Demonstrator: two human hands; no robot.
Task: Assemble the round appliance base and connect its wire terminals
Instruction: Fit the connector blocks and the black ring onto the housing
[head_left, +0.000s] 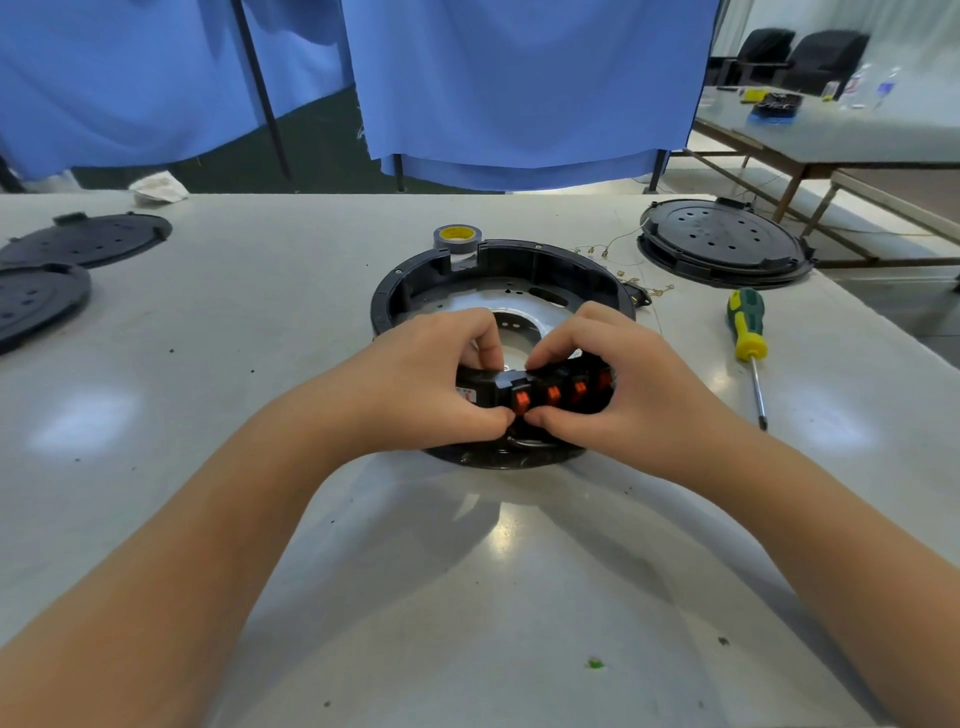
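A round black appliance base (415, 283) with a shiny metal plate inside lies in the middle of the table. At its near rim sits a black switch block with several orange buttons (553, 395). My left hand (431, 379) pinches the block's left end between thumb and curled fingers. My right hand (613, 379) grips its right part, thumb under and fingers over the top. Thin wires with small brass terminals (623, 270) trail from the base's far right side.
A green-and-yellow screwdriver (748, 338) lies right of the base. A tape roll (457, 239) stands behind it. A black round cover (722, 241) lies at far right, two more black covers (83, 241) at far left. Blue curtains hang behind the table.
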